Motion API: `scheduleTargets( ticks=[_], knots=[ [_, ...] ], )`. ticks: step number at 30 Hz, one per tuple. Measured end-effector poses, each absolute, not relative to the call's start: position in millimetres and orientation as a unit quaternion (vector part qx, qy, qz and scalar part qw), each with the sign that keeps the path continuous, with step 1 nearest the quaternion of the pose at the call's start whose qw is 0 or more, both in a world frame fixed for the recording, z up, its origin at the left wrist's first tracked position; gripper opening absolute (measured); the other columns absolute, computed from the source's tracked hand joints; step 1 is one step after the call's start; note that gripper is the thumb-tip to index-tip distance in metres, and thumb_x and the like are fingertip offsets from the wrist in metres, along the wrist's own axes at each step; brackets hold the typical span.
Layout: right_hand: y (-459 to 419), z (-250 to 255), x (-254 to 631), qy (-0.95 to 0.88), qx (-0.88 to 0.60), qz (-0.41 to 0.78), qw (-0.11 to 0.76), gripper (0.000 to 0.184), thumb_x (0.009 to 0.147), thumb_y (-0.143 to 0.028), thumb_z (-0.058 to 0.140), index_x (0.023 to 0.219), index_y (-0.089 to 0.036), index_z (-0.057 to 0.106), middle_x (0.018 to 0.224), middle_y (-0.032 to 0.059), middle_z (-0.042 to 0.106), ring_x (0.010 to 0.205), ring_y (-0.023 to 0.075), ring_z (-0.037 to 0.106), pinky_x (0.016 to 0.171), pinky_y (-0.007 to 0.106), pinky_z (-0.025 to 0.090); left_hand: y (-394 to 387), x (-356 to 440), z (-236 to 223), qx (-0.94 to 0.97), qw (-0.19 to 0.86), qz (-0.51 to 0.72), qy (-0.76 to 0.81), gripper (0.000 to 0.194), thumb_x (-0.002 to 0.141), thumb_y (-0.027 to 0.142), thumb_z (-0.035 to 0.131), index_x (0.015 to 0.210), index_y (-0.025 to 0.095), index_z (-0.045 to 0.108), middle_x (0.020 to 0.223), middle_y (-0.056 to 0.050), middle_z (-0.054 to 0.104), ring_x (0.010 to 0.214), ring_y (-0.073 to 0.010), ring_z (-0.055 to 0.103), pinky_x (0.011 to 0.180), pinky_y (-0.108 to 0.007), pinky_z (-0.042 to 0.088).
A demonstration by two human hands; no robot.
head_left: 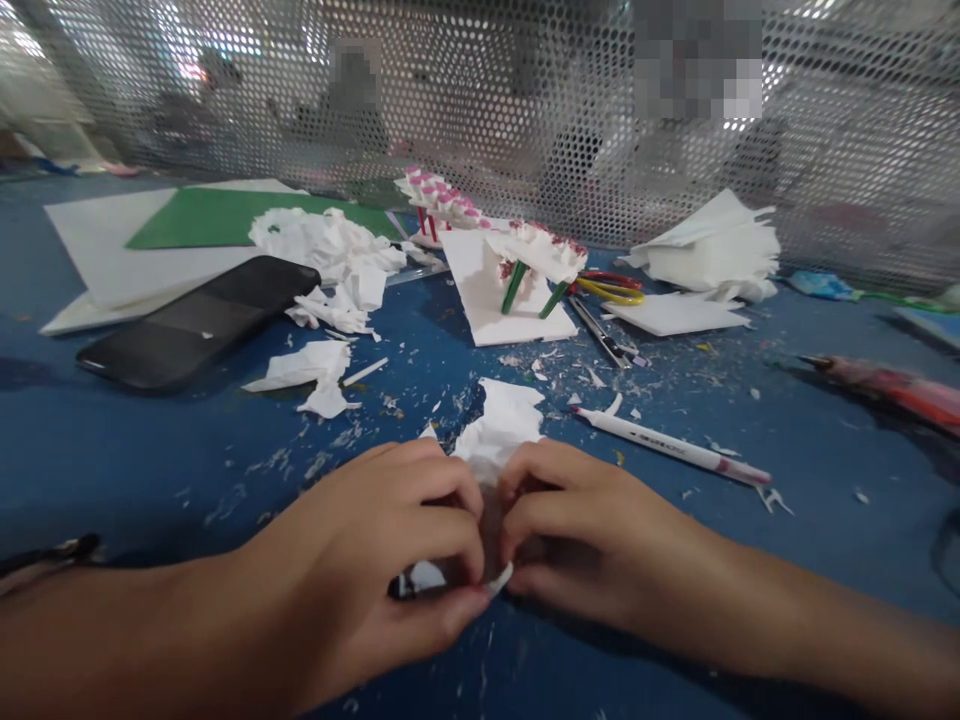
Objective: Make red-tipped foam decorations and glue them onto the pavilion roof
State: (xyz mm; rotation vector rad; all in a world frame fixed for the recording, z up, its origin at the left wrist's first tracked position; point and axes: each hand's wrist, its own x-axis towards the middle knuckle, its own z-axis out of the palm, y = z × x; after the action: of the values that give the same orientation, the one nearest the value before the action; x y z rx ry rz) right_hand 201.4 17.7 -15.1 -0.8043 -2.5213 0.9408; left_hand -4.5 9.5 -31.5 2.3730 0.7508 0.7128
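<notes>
Both hands meet low in the middle of the view over a crumpled piece of white tissue paper point(499, 420). My left hand point(397, 540) is closed, with thumb and fingertips pinching a thin edge of the tissue. Opposite it, my right hand point(577, 515) has its fingers curled in on the same paper. The tissue's ragged far end sticks out beyond the fingers, while its middle is partly hidden by them. To the right of my right hand lies a white marker point(675, 442) with a reddish tip. Torn tissue scraps point(319, 375) lie ahead of my left hand.
A black phone point(199, 325) rests at left before green paper point(217, 218) and crumpled tissue point(322, 240). Paper models with green legs point(536, 255) and pink tops point(442, 200) stand at the back, near scissors point(604, 335) and a tissue stack point(709, 250). Perforated metal mesh point(480, 110) borders the blue table.
</notes>
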Motion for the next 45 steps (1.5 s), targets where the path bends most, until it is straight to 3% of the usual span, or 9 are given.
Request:
scheduleTargets(
  ticks=[10,25,32,37,41,45],
  knots=[
    [20,-16,203,-0.877,-0.312,0.328,0.159,0.007,0.08,-0.016,0.058,0.074,-0.014,0.06,0.087,0.0033,0.054,0.074,0.0096,0.054,0.066,0.021,0.045,9,-1,-32,0.883,0.251,0.253,0.305,0.014,0.071,0.008,0.051,0.061,0.018,0.048,0.075,0.003,0.056,0.069,-0.0127,0.051,0.071,-0.028,0.038],
    [19,-19,202,-0.88,-0.347,0.286,0.155,0.012,0.081,-0.018,0.058,0.07,-0.016,0.054,0.085,0.0014,0.052,0.068,0.0086,0.053,0.059,0.02,0.042,11,-1,-35,0.885,0.243,0.264,0.295,0.015,0.071,0.007,0.047,0.06,0.018,0.046,0.074,0.002,0.054,0.069,-0.0136,0.049,0.07,-0.029,0.037],
    [16,-16,203,-0.89,-0.337,0.267,0.15,0.007,0.079,-0.011,0.055,0.076,-0.017,0.052,0.085,-0.0001,0.051,0.069,0.0078,0.051,0.061,0.019,0.041,12,-10,-28,0.901,0.231,0.236,0.282,0.021,0.069,0.007,0.052,0.084,0.022,0.056,0.089,0.001,0.059,0.079,-0.0146,0.056,0.07,-0.025,0.042],
    [14,-16,206,-0.915,-0.301,0.242,0.121,0.013,0.082,-0.008,0.049,0.086,-0.019,0.054,0.094,0.0001,0.051,0.076,0.0082,0.051,0.066,0.019,0.041,13,-17,-32,0.925,0.168,0.225,0.256,0.035,0.07,0.024,0.068,0.102,0.024,0.054,0.102,-0.001,0.059,0.09,-0.0185,0.058,0.078,-0.028,0.045],
    [14,-15,206,-0.924,-0.285,0.227,0.116,0.01,0.087,-0.014,0.046,0.087,-0.016,0.056,0.093,0.0027,0.053,0.077,0.0097,0.052,0.067,0.02,0.043,10,-19,-34,0.926,0.138,0.226,0.269,0.04,0.077,0.023,0.06,0.114,0.024,0.044,0.111,-0.003,0.056,0.102,-0.0194,0.054,0.086,-0.029,0.045],
    [17,-11,205,-0.91,-0.293,0.264,0.128,0.007,0.082,-0.018,0.057,0.088,-0.015,0.057,0.095,0.0039,0.055,0.083,0.0119,0.055,0.073,0.022,0.045,8,-18,-30,0.941,0.094,0.209,0.249,0.026,0.078,0.013,0.05,0.101,0.025,0.05,0.11,-0.002,0.054,0.097,-0.017,0.055,0.083,-0.027,0.045]
  ],
)
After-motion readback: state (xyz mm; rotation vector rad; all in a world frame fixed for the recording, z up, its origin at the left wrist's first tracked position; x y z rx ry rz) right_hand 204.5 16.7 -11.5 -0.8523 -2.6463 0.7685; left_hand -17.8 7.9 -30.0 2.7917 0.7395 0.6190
